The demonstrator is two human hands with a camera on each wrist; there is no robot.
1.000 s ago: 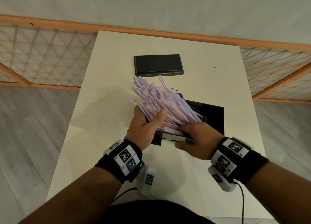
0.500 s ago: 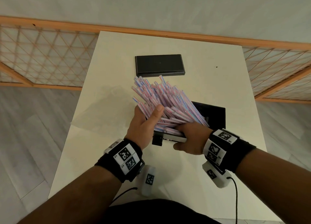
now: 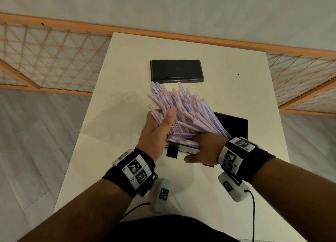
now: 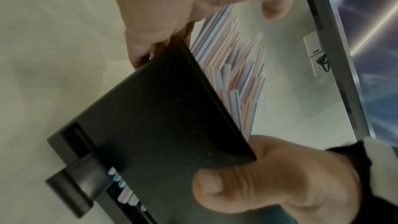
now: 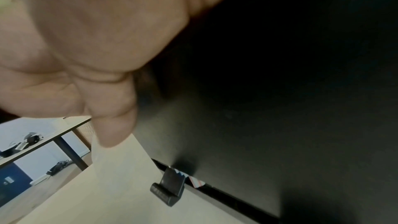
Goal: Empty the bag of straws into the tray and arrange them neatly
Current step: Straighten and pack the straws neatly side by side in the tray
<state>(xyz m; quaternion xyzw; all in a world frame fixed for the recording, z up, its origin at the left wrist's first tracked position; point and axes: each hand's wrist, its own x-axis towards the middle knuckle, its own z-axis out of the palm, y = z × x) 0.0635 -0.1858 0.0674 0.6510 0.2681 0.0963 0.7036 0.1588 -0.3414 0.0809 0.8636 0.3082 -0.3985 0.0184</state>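
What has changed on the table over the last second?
The left hand slid slightly up the straws, away from the person; the right hand turned its wrist inward at the tray. Both holds, the tray and the black box stayed put.

The counter (image 3: 118, 99) lies bare along its left side and at its far right corner. A flat black box (image 3: 176, 70) blocks the far middle; the fanned straws (image 3: 183, 107) nearly reach it, leaving a thin gap. The tray (image 3: 236, 125) fills the right middle, with open counter nearer.
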